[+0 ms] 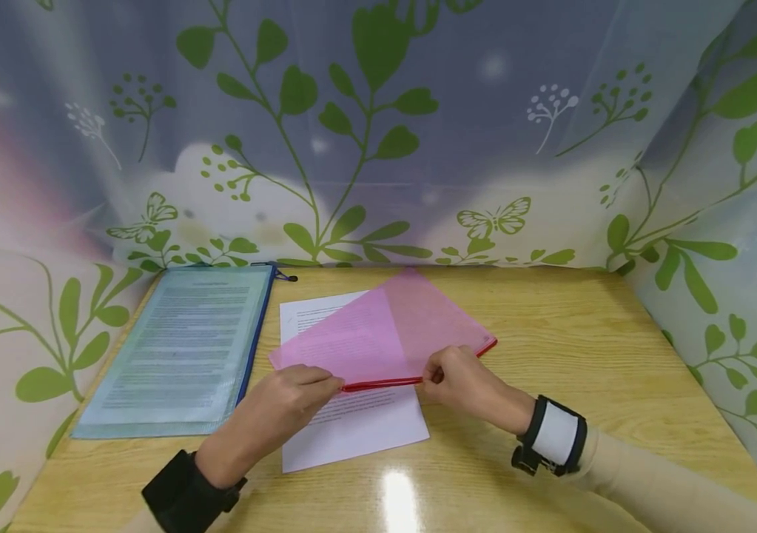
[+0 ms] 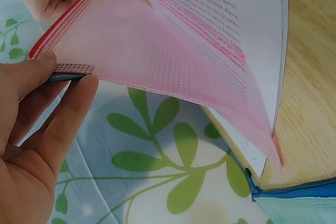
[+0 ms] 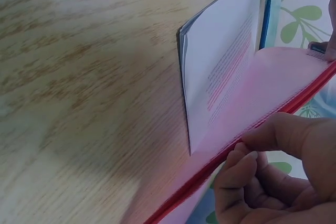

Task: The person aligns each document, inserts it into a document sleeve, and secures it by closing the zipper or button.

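A pink translucent mesh zipper pouch (image 1: pixel 331 333) with a red zipper edge (image 3: pixel 210 163) is held tilted over printed sheets of paper (image 1: pixel 358 437). My left hand (image 1: pixel 294 396) pinches the pouch at the left end of the red edge. In the left wrist view a small dark piece (image 2: pixel 67 77) shows between the thumb and fingers of that hand. Farther right along the zipper edge, my right hand (image 1: pixel 465 381) pinches it between thumb and fingers. Pink highlighted lines mark the top sheet (image 2: pixel 236 3), which the pouch partly covers. Whether the zipper is open is unclear.
To the left lies a light teal zipper pouch (image 1: pixel 165 426) with a blue zipper edge (image 1: pixel 260 333) and printed paper inside. A patterned curtain (image 1: pixel 431 163) encloses the back and sides of the wooden table (image 1: pixel 584 333).
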Tool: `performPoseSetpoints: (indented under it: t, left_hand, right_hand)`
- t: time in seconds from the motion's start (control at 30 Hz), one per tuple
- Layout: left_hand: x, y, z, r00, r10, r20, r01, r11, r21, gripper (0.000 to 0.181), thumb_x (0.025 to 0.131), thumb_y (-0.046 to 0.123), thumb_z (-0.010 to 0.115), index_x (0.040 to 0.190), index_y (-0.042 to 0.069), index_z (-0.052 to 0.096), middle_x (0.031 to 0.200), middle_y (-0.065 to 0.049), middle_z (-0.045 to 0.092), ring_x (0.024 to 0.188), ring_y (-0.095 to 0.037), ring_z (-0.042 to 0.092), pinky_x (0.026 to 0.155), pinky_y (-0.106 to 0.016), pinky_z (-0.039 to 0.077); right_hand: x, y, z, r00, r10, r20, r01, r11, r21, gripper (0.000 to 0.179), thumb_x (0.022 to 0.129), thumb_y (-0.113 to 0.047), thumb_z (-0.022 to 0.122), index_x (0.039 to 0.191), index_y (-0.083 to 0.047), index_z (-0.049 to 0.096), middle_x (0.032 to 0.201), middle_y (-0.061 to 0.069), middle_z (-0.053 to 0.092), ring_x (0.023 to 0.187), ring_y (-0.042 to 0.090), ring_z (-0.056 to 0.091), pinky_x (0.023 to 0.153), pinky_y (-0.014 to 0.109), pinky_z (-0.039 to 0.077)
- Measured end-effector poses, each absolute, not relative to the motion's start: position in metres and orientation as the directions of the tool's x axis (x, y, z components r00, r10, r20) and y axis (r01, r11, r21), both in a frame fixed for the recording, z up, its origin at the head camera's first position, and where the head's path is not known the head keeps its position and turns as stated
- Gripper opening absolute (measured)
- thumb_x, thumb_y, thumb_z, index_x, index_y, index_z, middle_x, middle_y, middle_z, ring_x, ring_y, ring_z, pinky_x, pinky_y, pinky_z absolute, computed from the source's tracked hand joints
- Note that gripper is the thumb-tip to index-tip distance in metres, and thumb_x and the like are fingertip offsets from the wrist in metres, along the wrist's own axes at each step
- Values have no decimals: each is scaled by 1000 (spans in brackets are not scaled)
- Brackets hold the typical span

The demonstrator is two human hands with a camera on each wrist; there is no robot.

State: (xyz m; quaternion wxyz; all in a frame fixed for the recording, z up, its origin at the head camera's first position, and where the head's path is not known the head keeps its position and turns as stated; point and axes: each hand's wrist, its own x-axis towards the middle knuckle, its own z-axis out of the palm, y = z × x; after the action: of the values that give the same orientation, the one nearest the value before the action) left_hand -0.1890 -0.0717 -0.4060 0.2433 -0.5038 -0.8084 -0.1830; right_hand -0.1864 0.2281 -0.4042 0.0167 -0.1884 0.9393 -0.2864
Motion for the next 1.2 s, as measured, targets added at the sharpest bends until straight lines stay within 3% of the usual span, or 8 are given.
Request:
performPoseSetpoints:
  t: [0.4, 1.2]
  left_hand:
    - [-188, -71, -406, -368, 725, 581, 908, 415, 57, 32, 76, 1, 80, 106, 9, 74, 97, 1, 72, 88, -8, 65, 73, -25, 57]
    - [-190, -77, -409, -417, 698, 581, 891, 441, 111, 33, 76, 1, 80, 106, 11, 74, 97, 1, 73, 87, -8, 66, 72, -26, 57]
  right_hand:
    - [-186, 231, -404, -933, -354, 62, -329, 770, -547, 18, 76, 1, 64, 65, -14, 65, 61, -6, 59, 52, 4, 50, 50, 23, 46]
    - [-191, 252, -414, -954, -298, 37, -270, 798, -539, 17, 75, 2, 66, 65, -11, 63, 61, -3, 56, 52, 5, 47, 47, 23, 41]
